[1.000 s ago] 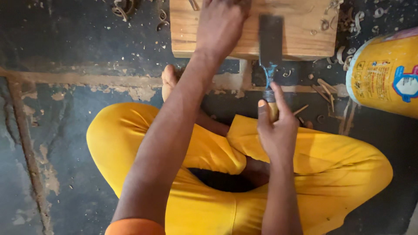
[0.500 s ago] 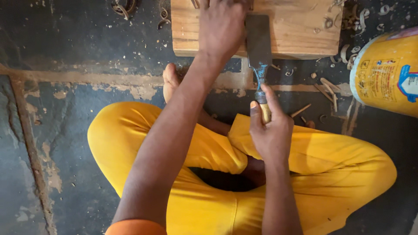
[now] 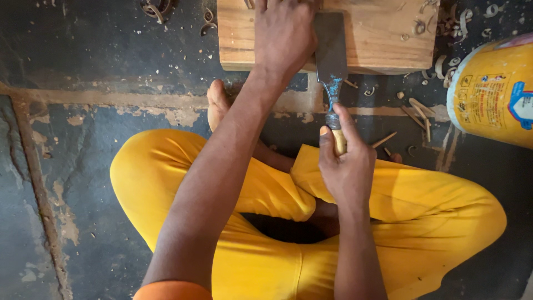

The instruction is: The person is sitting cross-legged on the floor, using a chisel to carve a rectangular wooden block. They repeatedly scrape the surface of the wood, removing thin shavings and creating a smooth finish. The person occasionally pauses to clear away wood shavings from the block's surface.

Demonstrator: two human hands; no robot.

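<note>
Floor-set plank (image 3: 377, 39), top edge cropped

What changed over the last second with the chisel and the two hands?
The right hand carried the wide chisel left and forward: its blade, formerly apart from the left hand, now lies on the wooden block right beside it. The right hand's grip on the handle held throughout. The left hand stayed pressed on the block; the block, the crossed legs and the yellow bucket kept their places.
</note>
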